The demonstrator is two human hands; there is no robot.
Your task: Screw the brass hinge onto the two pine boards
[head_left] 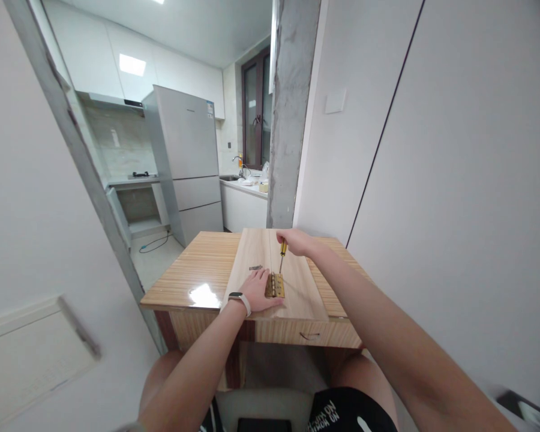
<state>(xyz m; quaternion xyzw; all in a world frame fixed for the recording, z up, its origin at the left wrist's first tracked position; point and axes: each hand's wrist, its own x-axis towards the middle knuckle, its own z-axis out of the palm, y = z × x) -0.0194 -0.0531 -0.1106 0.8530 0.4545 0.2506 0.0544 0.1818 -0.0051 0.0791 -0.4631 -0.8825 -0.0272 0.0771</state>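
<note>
My right hand (294, 241) is closed round the yellow and black handle of a screwdriver (283, 247). The thin shaft points down, with its tip at the upper right part of a brass-coloured hinge (278, 285). That hinge lies opened out on a pale wooden board (240, 264). My left hand (256, 291) lies flat on the board at the hinge's left side, fingers spread, its thumb stretched along the hinge's near edge. Just beyond the left fingers is a small cluster of dark metal pieces (255, 267), too small to make out.
The board rests across a wood-grain table (184, 270) with a drawer handle (309, 335) in front. White walls stand close on both sides. Beyond an opening are a grey refrigerator (191, 144), a kitchen counter (245, 204) and a sink (228, 178).
</note>
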